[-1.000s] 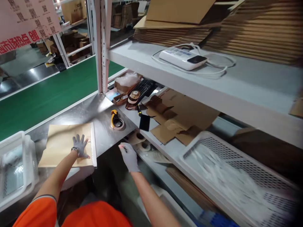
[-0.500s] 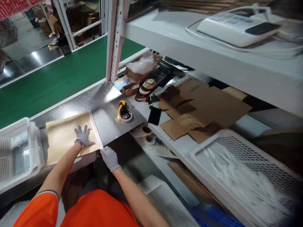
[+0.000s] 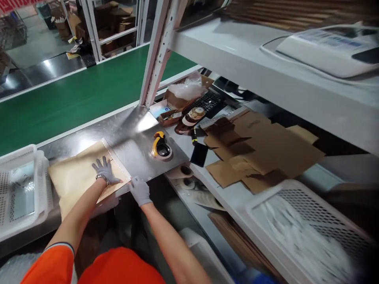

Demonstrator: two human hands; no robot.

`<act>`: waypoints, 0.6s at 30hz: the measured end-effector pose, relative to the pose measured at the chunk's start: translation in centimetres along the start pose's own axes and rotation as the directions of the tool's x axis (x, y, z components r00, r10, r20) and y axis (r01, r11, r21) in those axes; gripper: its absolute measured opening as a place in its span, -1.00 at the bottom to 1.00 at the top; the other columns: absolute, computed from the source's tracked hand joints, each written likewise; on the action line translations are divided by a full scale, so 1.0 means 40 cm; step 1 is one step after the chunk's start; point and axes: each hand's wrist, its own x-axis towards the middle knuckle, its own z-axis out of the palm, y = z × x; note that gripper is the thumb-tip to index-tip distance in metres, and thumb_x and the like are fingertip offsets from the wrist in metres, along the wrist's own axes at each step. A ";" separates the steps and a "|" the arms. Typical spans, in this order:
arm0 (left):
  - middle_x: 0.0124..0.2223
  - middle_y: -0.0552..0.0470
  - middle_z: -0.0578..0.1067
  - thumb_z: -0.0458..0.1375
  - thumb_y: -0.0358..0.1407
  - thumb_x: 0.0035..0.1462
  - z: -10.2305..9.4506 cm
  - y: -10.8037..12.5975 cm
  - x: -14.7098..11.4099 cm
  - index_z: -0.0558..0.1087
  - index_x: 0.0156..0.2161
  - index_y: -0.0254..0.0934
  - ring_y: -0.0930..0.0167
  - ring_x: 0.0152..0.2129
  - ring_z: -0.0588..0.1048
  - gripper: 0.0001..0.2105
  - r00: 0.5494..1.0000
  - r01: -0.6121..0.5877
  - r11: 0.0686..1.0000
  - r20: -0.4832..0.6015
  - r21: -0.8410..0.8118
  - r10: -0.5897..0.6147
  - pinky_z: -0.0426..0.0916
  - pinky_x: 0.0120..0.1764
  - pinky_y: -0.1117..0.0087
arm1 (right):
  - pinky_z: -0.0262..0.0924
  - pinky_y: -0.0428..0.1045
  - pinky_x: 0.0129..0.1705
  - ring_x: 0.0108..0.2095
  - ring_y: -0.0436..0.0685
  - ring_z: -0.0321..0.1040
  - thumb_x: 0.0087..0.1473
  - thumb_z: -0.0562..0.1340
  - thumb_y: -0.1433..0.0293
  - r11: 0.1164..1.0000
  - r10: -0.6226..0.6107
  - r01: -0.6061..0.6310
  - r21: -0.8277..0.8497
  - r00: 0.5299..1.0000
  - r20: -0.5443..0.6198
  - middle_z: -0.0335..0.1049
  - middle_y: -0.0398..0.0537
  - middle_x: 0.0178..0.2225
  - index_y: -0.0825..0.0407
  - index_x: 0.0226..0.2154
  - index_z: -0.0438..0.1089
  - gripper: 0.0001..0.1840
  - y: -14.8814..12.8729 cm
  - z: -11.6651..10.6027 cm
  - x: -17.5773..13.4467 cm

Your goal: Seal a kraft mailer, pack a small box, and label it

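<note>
The person in the orange top leans over the steel worktop [image 3: 139, 148], both hands in pale grey gloves. The left hand [image 3: 104, 172] lies flat with fingers spread on a brown padded envelope [image 3: 77, 177], pressing it down onto the worktop's near left part. The right hand [image 3: 139, 191] is at the envelope's near right corner, right at the worktop's front edge; its fingers curl around that corner and the pale flap strip [image 3: 117, 165] running along the envelope's right side, though from here I can't quite tell whether it pinches the strip or only rests against it.

Left of the envelope, off the worktop's left end, sits a white perforated basket [image 3: 20, 189]. To the right of the envelope, well apart from it and near the worktop's right edge, stands a tape dispenser [image 3: 160, 146] with a yellow handle. Just past that edge a dark phone-like slab [image 3: 199, 154] lies on the lower shelf, with flattened cardboard pieces [image 3: 257, 150] spread further right and another white basket [image 3: 308, 232] nearer, blurred. Behind the worktop's far corner a keyboard [image 3: 209, 102] and a crumpled plastic bag [image 3: 186, 88] rest. Beyond the worktop's far edge runs the green conveyor belt [image 3: 74, 102], and overhead on the upper shelf lies a white device [image 3: 328, 49].
</note>
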 end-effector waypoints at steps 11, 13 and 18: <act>0.77 -0.35 -0.51 0.33 0.64 -0.23 -0.012 0.010 -0.011 -0.22 0.77 -0.41 -0.61 0.63 -0.46 0.71 0.999 -0.029 0.999 0.040 -0.032 0.031 -0.46 0.51 -0.70 | 0.31 0.05 -0.09 -0.01 0.24 0.61 0.62 0.09 0.26 0.981 -0.148 0.159 -0.112 0.984 0.102 0.73 0.14 0.10 0.01 0.19 0.73 -0.49 0.022 -0.027 0.032; 0.77 -0.36 -0.52 0.31 0.65 -0.23 -0.008 0.009 -0.009 -0.23 0.77 -0.40 -0.60 0.64 -0.47 0.71 0.998 -0.036 0.999 0.041 -0.039 0.037 -0.49 0.52 -0.68 | 0.29 0.03 -0.10 -0.03 0.20 0.61 0.63 0.06 0.28 0.979 -0.160 0.171 -0.111 0.982 0.098 0.74 0.14 0.08 0.00 0.15 0.75 -0.48 0.025 -0.030 0.032; 0.77 -0.35 -0.54 0.31 0.65 -0.25 0.003 0.008 0.001 -0.26 0.77 -0.42 -0.64 0.61 -0.51 0.74 0.998 -0.033 0.999 0.047 -0.025 0.034 -0.52 0.49 -0.72 | 0.27 0.04 -0.15 -0.10 0.23 0.61 0.57 0.11 0.33 0.979 -0.164 0.172 -0.114 0.983 0.077 0.75 0.22 -0.01 0.08 0.01 0.78 -0.52 0.019 -0.027 0.036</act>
